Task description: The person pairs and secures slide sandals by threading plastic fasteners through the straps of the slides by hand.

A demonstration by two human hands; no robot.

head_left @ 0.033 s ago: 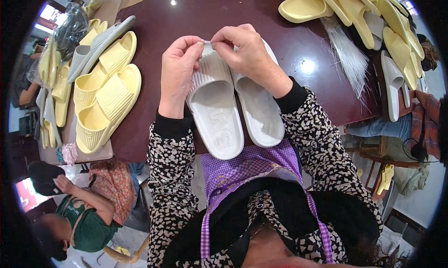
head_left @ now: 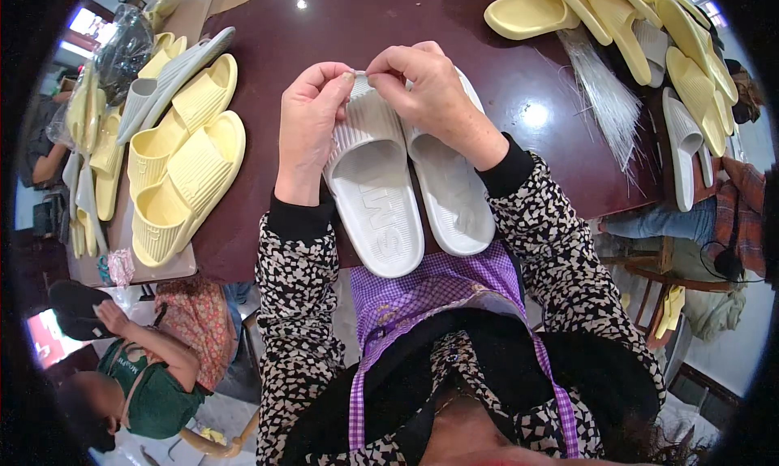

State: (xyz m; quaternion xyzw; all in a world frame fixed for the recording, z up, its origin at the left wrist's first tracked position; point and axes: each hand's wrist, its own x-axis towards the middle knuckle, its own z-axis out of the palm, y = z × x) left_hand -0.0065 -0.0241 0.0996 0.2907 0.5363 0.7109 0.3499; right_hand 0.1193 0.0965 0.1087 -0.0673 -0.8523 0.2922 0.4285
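Note:
A pair of light grey slide sandals lies side by side before me, toes pointing away. The left sandal [head_left: 375, 202] and right sandal [head_left: 450, 194] have ribbed straps. My left hand [head_left: 312, 113] pinches with thumb and forefinger at the toe end of the left sandal. Close beside it, my right hand [head_left: 426, 92] is also closed in a pinch, over the toe ends of the pair, and partly covers the right sandal's strap. Whatever sits between the fingertips is too small or hidden to name.
The dark red table [head_left: 357, 15] carries yellow slides [head_left: 195, 174] at left, more yellow slides [head_left: 535, 11] at far right, and a bundle of thin clear strips [head_left: 600, 92]. A grey slide [head_left: 682, 141] lies at the right edge. Another person [head_left: 154, 368] is at lower left.

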